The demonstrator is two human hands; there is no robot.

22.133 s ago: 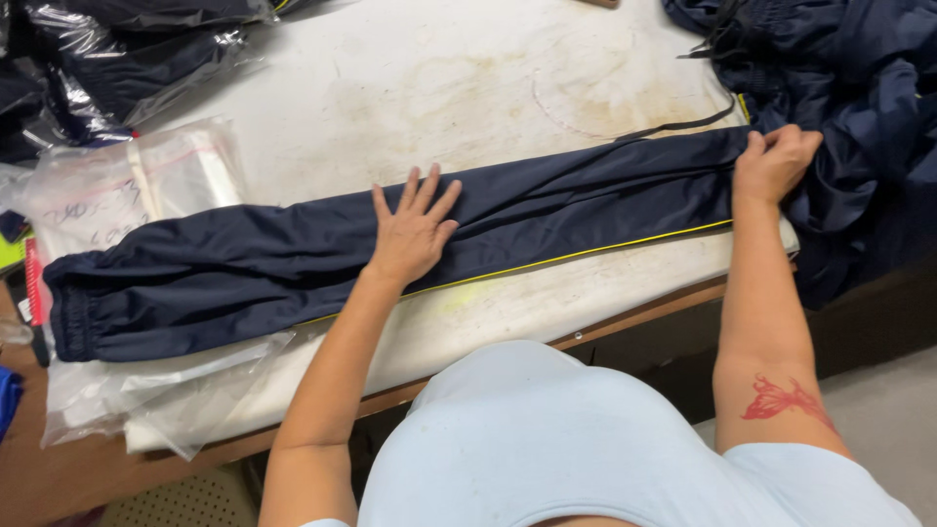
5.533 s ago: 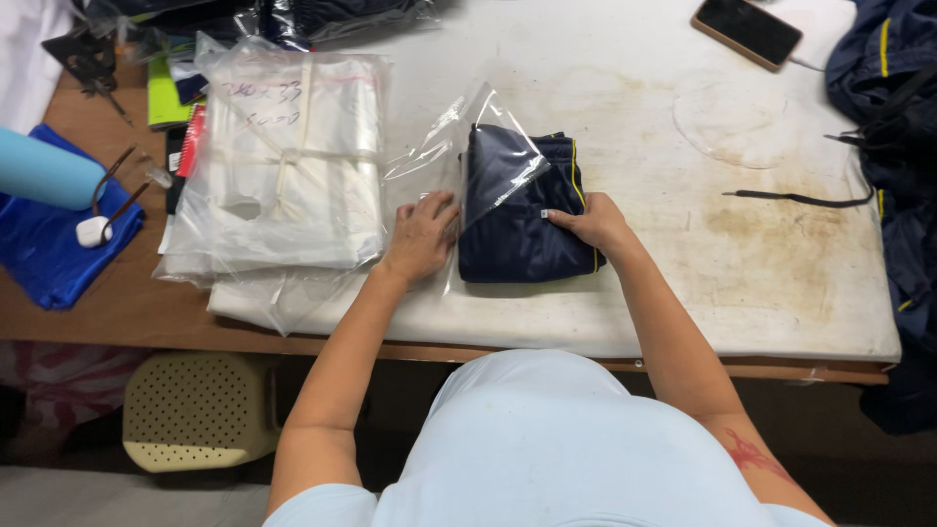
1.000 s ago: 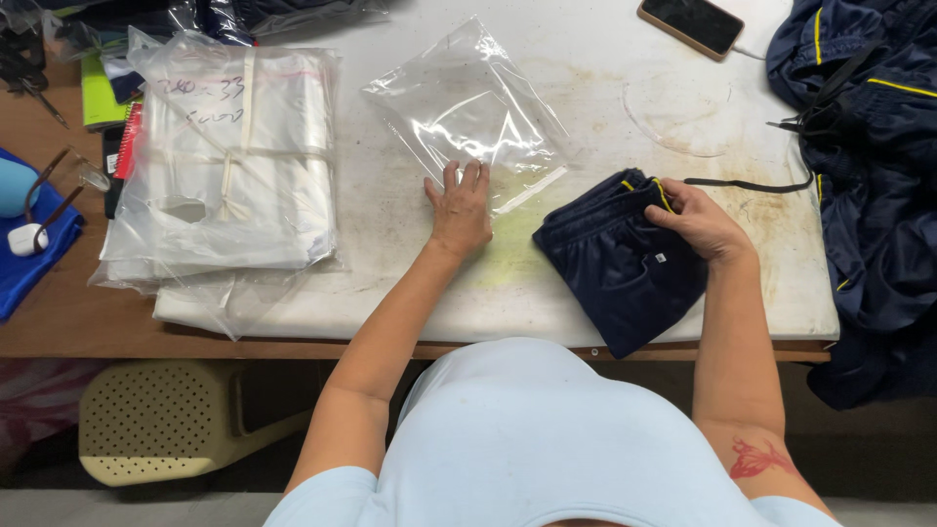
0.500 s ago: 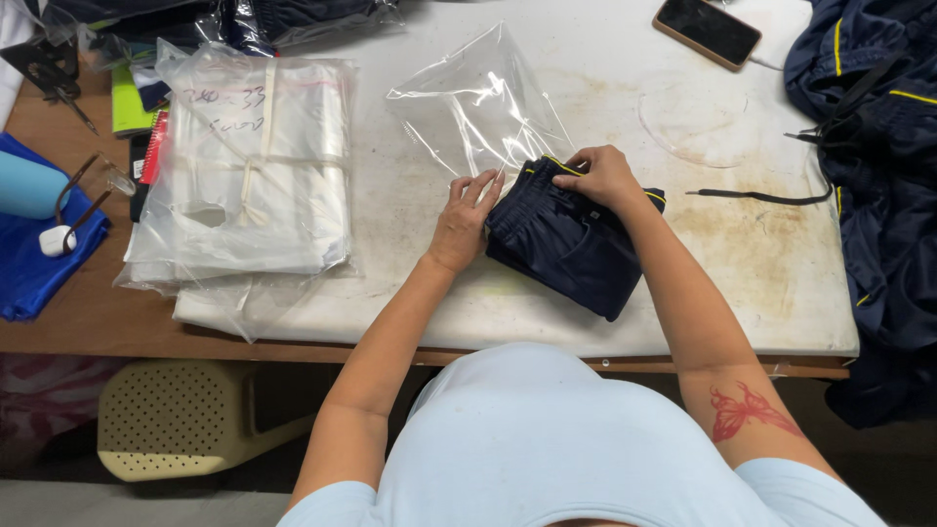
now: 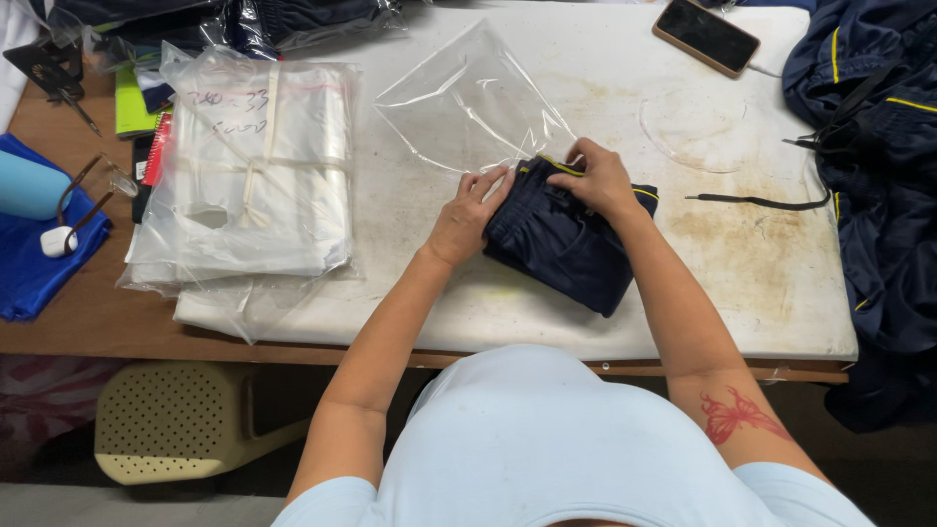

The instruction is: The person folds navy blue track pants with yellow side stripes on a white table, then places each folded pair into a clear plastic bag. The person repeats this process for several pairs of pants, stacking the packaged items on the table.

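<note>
1. The stack of plastic bags (image 5: 249, 176) lies at the left.
2. The left hand (image 5: 468, 210), fingers loosely spread, touches the folded trousers (image 5: 566, 239) at the clear bag's (image 5: 468, 98) mouth.
3. The right hand (image 5: 595, 181) pinches the trousers' far edge; they could unfold and snag.

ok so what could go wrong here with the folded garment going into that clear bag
The clear bag lies flat, and only the left hand is at its mouth, so the opening may bunch or tear as the folded navy garment meets it. The right hand presses just one end, so the fold could loosen. The white table top looks stained, which might mark the bag or the fabric.
</note>
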